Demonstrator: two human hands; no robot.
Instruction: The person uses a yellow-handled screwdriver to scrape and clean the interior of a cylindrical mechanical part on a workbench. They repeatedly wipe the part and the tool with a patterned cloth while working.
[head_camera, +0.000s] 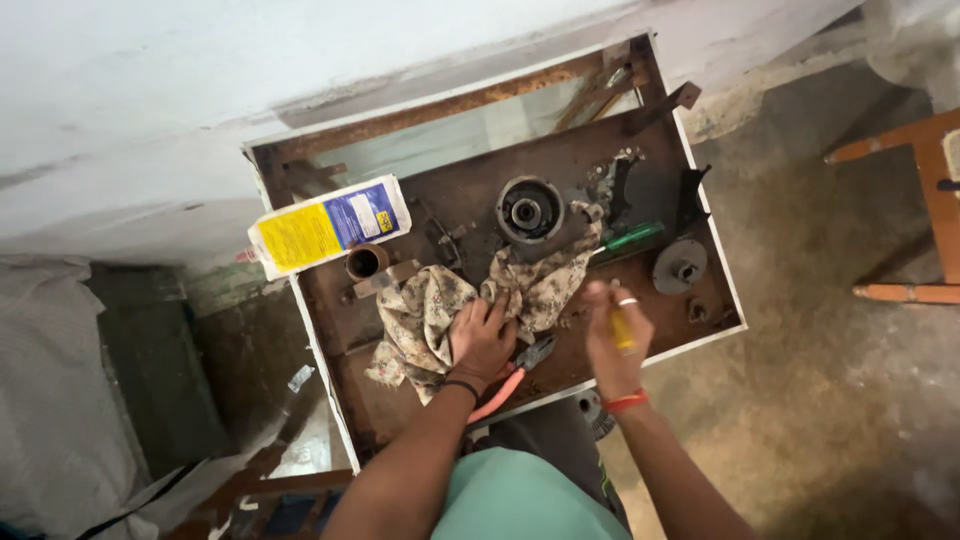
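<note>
Cloth (430, 320) under left hand (482, 340), beside right hand (612, 335).

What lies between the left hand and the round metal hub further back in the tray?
The floral cloth does: the left hand rests on it, and its far edge drapes against the round hub. Nothing else visible lies between them.

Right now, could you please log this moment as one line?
left hand: on cloth | right hand: holds yellow tool | pliers: by left wrist

Rusty rough metal tray (330, 330), soft printed cloth rag (430, 310), glossy plastic bottle (330, 225).
</note>
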